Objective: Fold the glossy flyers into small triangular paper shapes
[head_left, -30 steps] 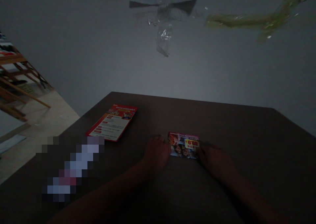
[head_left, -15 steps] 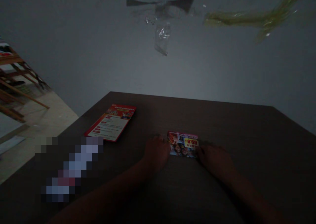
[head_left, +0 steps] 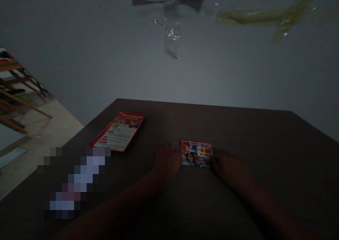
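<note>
A small colourful printed flyer (head_left: pixel 194 159) lies on the dark table between my two hands. It shows a yellow price label that reads upside down from here, with faces printed below it. My left hand (head_left: pixel 168 163) is closed at the flyer's left edge, its knuckles up. At the opposite edge my right hand (head_left: pixel 230 169) is closed too, with the thumb on the flyer's lower right corner. Both forearms rest low over the table, and the poor light hides most finger detail.
Red-and-white printed sheets (head_left: pixel 119 132) lie to the left on the table (head_left: pixel 201 118). In front of them is a pixelated, blurred-out patch (head_left: pixel 82 178). Behind the table rises a grey wall (head_left: pixel 106 63) with peeling yellow tape (head_left: pixel 251 17). Wooden furniture (head_left: pixel 18 88) stands on the floor at left.
The view has shifted very slightly. Both hands stay at the flyer's edges, and the flyer keeps its place between them.
</note>
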A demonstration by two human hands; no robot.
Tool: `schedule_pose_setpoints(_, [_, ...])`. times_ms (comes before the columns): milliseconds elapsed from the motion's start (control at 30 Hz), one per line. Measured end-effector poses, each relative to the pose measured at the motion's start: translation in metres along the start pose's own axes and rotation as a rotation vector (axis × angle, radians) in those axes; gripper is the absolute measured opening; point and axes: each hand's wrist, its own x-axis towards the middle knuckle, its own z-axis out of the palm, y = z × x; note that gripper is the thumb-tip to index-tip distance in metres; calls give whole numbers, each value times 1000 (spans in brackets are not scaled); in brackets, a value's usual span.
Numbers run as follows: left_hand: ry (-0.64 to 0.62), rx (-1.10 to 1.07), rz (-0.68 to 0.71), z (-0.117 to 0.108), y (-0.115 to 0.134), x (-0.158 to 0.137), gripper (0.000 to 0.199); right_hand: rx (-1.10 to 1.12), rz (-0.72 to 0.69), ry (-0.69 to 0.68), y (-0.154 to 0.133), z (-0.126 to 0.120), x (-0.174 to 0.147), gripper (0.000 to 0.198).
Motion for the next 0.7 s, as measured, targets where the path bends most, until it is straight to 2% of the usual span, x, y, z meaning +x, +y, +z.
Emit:
schedule_pose_setpoints(233, [20,6,18,3,-1,0,37,0,0,-2,0,2,1,46])
schedule_pose_setpoints(533, [-21,22,-7,-3,2,-1,37,14,0,-12,0,1,1,47])
schedule_pose_setpoints(700, [8,31,20,2,0,0,37,16,11,-19,0,1,1,47])
